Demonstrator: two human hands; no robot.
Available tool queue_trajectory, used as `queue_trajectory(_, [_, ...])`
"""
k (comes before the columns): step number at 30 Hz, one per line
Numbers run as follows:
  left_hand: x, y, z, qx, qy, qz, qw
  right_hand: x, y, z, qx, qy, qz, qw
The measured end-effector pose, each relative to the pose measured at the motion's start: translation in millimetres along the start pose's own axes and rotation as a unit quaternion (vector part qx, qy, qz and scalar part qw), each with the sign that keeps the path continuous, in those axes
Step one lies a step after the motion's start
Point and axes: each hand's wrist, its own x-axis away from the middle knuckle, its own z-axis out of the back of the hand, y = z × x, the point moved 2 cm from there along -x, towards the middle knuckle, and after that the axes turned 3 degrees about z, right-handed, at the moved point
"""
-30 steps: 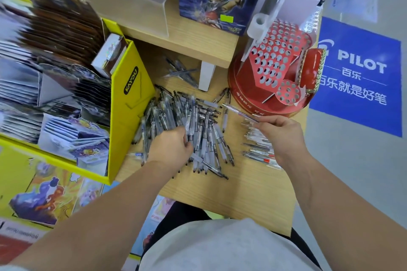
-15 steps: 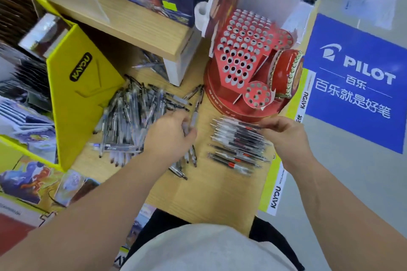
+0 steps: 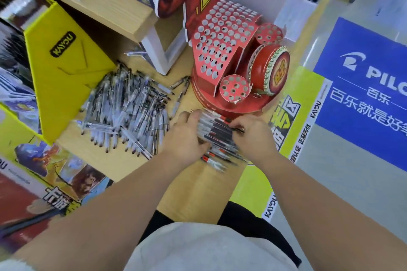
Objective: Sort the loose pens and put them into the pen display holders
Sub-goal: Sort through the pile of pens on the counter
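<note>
A big heap of loose pens [image 3: 127, 110] lies on the wooden shelf [image 3: 193, 193], left of centre. A smaller sorted bunch of pens [image 3: 217, 136], some with red parts, lies in front of the red pen display holder [image 3: 222, 44], whose many round holes stand open. My left hand [image 3: 186, 138] presses against the left side of that bunch with curled fingers. My right hand [image 3: 253, 138] covers its right side, and a dark pen tip pokes out above its fingers. The bunch is partly hidden between both hands.
A yellow card display box [image 3: 66, 77] stands left of the heap. A white shelf support [image 3: 160, 50] rises behind the pens, with a few stray pens [image 3: 136, 53] beside it. The shelf's right edge drops to the floor with a blue sign [image 3: 361, 94].
My left hand left the big heap and moved right to the sorted bunch. My right hand stayed at that bunch. The view swung closer to the red holder.
</note>
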Motion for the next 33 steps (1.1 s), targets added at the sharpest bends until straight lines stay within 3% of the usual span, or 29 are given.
queue_trajectory(11, [24, -15, 16, -0.018, 0.017, 0.003, 1.0, -5, -24, 4, 0.007, 0.02, 0.02, 1.0])
queue_trajectory(19, [37, -111, 90, 0.037, 0.148, 0.109, 0.982, -23, -111, -41, -0.056, -0.028, 0.027, 0.998])
queue_trajectory(26, [2, -191, 132, 0.051, 0.14, 0.114, 0.982, -65, -174, -102, -0.073, -0.079, -0.076, 0.991])
queue_trajectory(33, [-30, -202, 138, 0.073, 0.083, 0.072, 0.991, -98, -208, -137, -0.002, -0.071, -0.186, 0.98])
